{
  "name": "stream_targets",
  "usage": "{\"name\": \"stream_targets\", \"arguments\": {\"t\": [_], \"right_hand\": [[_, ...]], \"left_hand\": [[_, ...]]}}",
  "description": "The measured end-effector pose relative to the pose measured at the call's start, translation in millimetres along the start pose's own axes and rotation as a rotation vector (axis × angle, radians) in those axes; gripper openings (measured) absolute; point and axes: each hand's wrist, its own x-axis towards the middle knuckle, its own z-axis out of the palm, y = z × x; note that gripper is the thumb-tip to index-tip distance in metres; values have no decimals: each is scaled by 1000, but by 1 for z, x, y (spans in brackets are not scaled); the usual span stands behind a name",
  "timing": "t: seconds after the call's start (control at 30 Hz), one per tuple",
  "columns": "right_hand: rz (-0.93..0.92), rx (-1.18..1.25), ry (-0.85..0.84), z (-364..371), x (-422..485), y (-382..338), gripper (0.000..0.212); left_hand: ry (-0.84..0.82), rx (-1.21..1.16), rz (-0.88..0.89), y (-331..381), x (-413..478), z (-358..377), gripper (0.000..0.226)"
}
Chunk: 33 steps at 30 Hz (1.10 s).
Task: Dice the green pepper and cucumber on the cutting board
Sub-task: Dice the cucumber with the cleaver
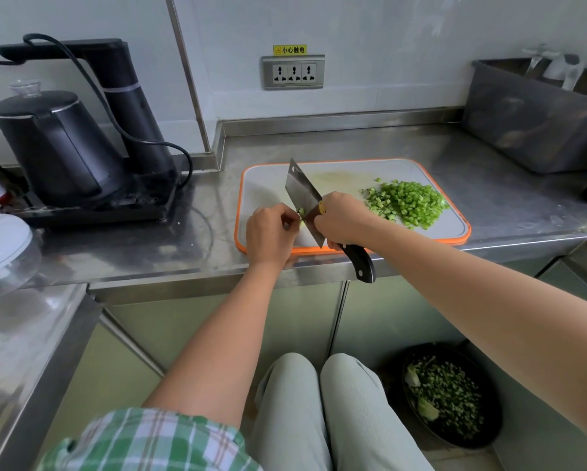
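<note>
1. Head view: a person is sitting at a steel counter (489, 185), with an orange-rimmed cutting board (261, 185) lying near its front edge.
2. The right hand (344, 220) is gripping a knife (302, 195), its fingers wrapping the black handle close to the wide blade. The handle's end is sticking out past the counter's edge.
3. The blade is standing on edge over the board's left half, its far end pointing away from the person.
4. The left hand (268, 232) is sitting at the blade's left side, fingers curling in and pinching a small green piece (301, 211) right against the blade.
5. A pile of green dice (407, 203) is lying on the board's right half, apart from the blade. I cannot tell pepper from cucumber in it.
6. A black kettle (54, 144) is standing at the left, a metal tub (529, 124) is sitting at the back right, and a dark bowl (448, 396) of green scraps is resting on the floor beside the knees.
</note>
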Motion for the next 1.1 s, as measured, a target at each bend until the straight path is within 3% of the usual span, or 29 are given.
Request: {"name": "stream_targets", "arguments": {"t": [1.1], "right_hand": [[15,-35,-7,5,3,-2,15]], "left_hand": [[21,-26,-4,-1,-2,-2,4]]}}
